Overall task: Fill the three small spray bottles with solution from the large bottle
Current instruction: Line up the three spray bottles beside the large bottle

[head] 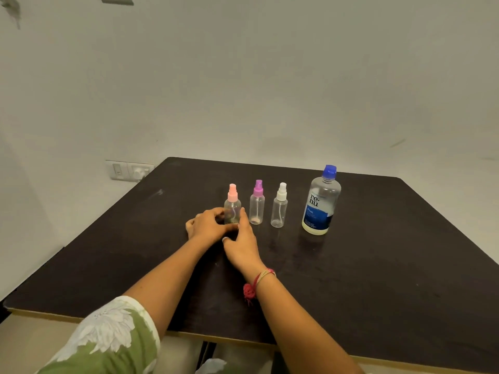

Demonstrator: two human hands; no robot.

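Three small clear spray bottles stand in a row on the dark table [378, 265]: a pink-capped one [232, 203], a purple-capped one [257, 202] and a white-capped one [280, 206]. All three have their caps on. To their right stands the large bottle [321, 201] with a blue cap and a blue label. My left hand [206, 224] curls round the lower left of the pink-capped bottle. My right hand [241, 241] touches its lower right side with fingers fairly straight.
A white wall runs behind the table, with a switch and socket plate [129, 170] at the table's far left corner. The table's front edge [243, 340] lies close to my body. A red thread band [256, 282] sits on my right wrist.
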